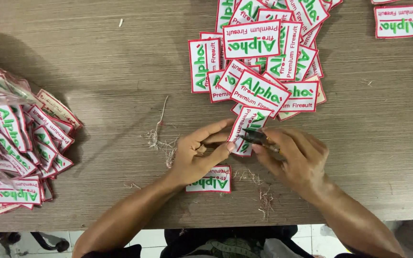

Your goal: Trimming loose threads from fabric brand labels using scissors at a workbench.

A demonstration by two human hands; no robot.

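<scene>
One white patch with a red border and green lettering is held up just above the bench, pinched at its lower edge in the grip of the left hand. The right hand has its grip closed on a small pair of snips, tips on that patch. One more patch lies under the left wrist. Loose threads lie beside it. Three heaps of patches show: one above the hands, one at the left edge, one at the top right corner; too overlapped to count.
</scene>
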